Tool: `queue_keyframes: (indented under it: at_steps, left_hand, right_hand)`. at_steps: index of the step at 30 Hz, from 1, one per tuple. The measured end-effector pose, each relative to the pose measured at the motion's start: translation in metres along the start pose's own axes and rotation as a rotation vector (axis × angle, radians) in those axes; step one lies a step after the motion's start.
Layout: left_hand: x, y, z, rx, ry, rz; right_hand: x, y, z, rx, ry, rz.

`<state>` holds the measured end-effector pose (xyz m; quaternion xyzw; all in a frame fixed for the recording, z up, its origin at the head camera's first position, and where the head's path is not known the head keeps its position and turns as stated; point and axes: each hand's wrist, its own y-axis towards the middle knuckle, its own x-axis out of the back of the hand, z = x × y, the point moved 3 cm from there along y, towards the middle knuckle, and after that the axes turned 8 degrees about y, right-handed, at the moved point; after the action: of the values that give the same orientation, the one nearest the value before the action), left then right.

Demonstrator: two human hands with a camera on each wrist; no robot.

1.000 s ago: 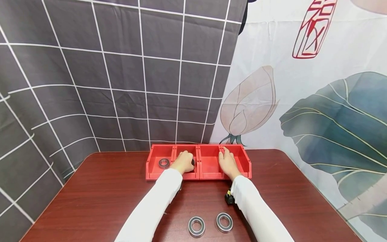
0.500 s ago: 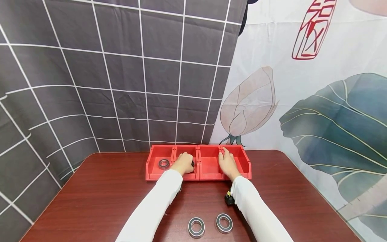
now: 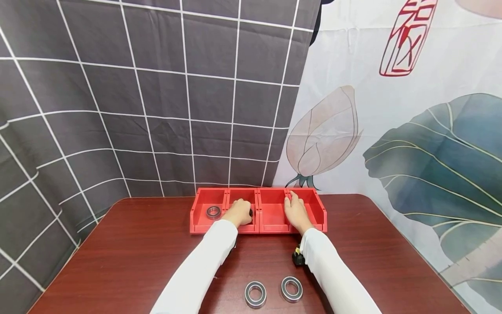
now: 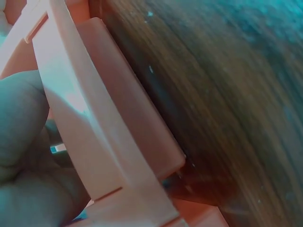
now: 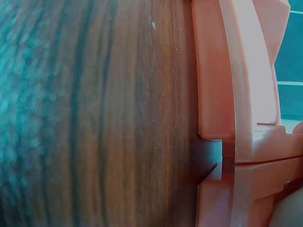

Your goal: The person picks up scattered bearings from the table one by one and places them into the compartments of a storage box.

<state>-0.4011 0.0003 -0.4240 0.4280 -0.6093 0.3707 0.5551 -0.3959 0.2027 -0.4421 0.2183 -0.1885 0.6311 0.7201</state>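
Two joined red parts bins (image 3: 271, 228), each divided in two, stand toward the back of the table. My left hand (image 3: 237, 212) reaches into the second compartment from the left, fingers curled. A dark bearing (image 3: 251, 212) shows at its thumb side, mostly hidden by the hand. In the left wrist view the fingers (image 4: 21, 118) sit behind the bin's front wall (image 4: 90, 113). My right hand (image 3: 296, 213) rests over the divider between the two rightmost compartments, index finger straight and thumb apart. Another bearing (image 3: 213, 217) lies flat in the leftmost compartment.
Two larger bearings (image 3: 255, 304) lie near the front of the brown table (image 3: 137, 253). By the right cuff is a small black device (image 3: 298, 258) with a yellow mark. A dark grid cloth (image 3: 157, 100) and a printed white cloth (image 3: 341, 165) hang behind.
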Motion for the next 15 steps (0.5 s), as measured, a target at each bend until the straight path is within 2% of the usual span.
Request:
queue_keyframes:
  at_steps: [15]
  left_hand:
    - [-0.0069,-0.0033,-0.001,0.03,-0.015,0.031]
  right_hand:
    - [0.0003,0.0004,-0.0001,-0.012,0.005,0.014]
